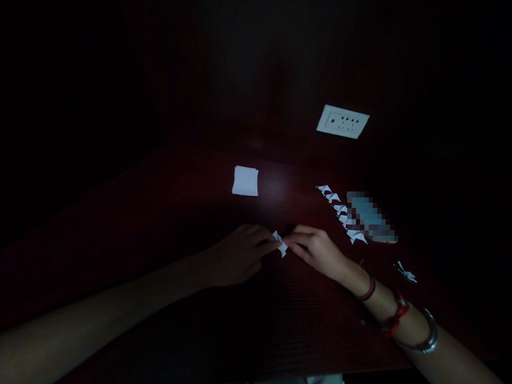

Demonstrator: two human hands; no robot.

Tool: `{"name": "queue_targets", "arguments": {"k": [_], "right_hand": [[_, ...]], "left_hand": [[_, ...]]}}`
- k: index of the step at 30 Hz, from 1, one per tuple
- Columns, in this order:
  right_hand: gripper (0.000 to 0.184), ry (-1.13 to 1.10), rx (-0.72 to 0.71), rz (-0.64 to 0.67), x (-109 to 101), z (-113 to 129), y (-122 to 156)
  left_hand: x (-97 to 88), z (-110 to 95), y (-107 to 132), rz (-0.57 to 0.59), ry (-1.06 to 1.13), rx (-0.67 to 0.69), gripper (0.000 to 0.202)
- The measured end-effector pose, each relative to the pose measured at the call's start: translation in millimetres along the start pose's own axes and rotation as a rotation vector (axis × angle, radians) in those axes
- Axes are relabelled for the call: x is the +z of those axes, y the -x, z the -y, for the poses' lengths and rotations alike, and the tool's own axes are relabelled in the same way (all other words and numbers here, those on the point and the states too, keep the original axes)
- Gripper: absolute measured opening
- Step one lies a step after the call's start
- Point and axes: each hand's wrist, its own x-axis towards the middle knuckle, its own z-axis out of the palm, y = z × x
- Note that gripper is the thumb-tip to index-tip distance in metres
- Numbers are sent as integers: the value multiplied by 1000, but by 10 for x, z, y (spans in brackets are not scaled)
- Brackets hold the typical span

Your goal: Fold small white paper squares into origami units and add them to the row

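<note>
Between my hands is a small folded white paper piece (281, 246) with pointed ends, just above or on the dark red table. My left hand (244, 250), a ring on one finger, pinches its left side with thumb and fingertips. From the right, my right hand (318, 248) pinches the other side. Beyond my right hand runs a row of similar folded paper pieces (341, 209). A stack of square white paper sheets (245, 181) lies farther back, past my left hand.
Beside the folded row lies an oval object (372, 217), blurred out by pixels. Another small folded white paper (407, 273) is near my right wrist. A white wall socket (343, 121) sits at the back. The dark red table (180, 202) fades into deep shadow.
</note>
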Motion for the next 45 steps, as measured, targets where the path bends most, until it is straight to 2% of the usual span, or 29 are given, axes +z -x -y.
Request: {"name": "queue_targets", "arguments": {"k": [10, 16, 27, 32, 39, 45], "right_hand": [[24, 153, -94, 39, -36, 30, 23], [25, 44, -16, 26, -29, 13, 12], [22, -11, 9, 13, -11, 13, 4], [21, -25, -3, 3, 6, 7, 9], [20, -39, 16, -5, 9, -18, 1], [21, -38, 7, 7, 19, -26, 4]], "left_hand": [[20, 75, 68, -40, 37, 80, 47], [18, 52, 65, -17, 24, 62, 53], [-6, 18, 43, -15, 55, 22, 59], [-7, 37, 17, -31, 172, 35, 52], [9, 36, -28, -129, 240, -153, 30], [97, 92, -95, -175, 261, -205, 17]]}}
